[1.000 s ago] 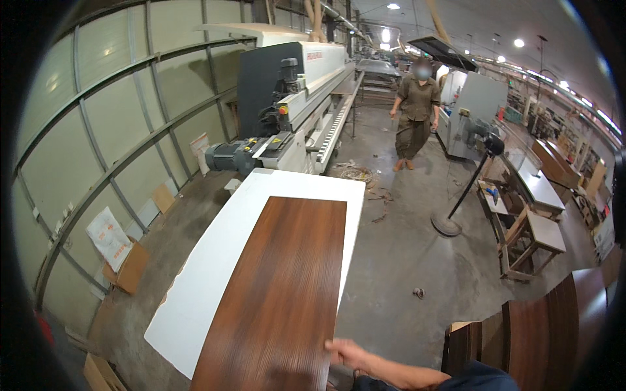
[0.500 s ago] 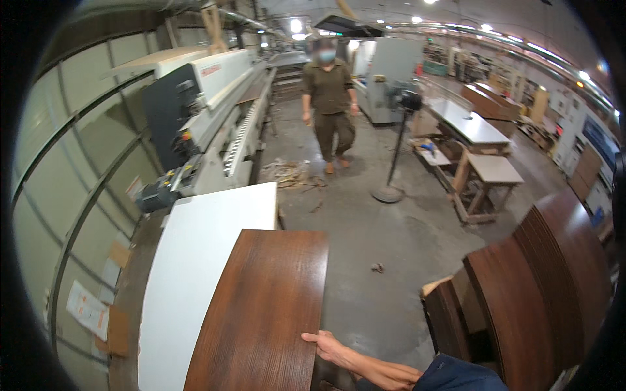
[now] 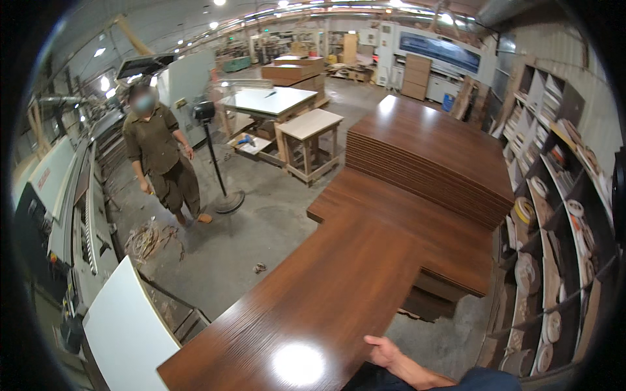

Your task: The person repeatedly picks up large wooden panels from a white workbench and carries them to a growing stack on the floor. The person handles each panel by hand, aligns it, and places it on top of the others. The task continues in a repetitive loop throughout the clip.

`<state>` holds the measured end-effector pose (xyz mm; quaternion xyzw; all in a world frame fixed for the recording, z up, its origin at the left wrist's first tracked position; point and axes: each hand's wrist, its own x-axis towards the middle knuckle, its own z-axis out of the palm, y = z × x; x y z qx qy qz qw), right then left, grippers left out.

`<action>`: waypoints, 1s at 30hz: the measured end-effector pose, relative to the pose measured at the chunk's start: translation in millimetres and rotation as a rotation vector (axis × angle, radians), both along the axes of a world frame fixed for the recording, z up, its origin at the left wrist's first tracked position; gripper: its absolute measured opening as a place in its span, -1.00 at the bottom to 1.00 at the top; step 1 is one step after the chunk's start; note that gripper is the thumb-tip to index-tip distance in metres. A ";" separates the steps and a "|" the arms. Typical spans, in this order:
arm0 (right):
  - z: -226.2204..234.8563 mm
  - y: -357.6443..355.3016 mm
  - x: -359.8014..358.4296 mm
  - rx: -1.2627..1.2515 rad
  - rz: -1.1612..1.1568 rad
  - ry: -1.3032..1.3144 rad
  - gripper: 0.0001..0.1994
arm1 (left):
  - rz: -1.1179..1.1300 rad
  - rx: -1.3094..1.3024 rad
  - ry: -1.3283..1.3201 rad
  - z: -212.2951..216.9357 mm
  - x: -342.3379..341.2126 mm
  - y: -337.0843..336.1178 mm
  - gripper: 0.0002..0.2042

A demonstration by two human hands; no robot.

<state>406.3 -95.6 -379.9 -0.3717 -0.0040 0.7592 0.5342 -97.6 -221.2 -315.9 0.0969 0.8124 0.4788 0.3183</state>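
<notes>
Brd point(image 3: 306, 293) swung twd stack point(image 3: 430, 146), R hand point(image 3: 386, 354) @ edge.

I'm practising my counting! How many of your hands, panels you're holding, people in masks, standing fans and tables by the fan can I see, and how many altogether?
Right hand: 1
Held brown wood-grain panel: 1
Masked co-worker: 1
Pedestal fan: 1
Tables, the white-topped workbench and the small wooden table: 2
Total: 6

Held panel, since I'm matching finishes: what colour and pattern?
Panel: reddish brown with darker wood grain, best in the head view.
</notes>
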 end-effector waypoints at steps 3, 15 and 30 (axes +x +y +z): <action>8.7 -39.5 48.5 0.015 -0.231 0.007 -0.52 | -0.267 -0.024 -0.066 8.9 11.0 49.3 -0.50; -78.5 -57.9 196.0 -0.100 -0.817 0.018 -0.63 | -0.932 -0.095 0.298 -61.8 254.6 402.6 -0.55; -101.4 63.4 243.7 -0.188 -0.865 0.214 -0.61 | -1.192 -0.118 0.324 -125.3 404.3 638.1 -0.63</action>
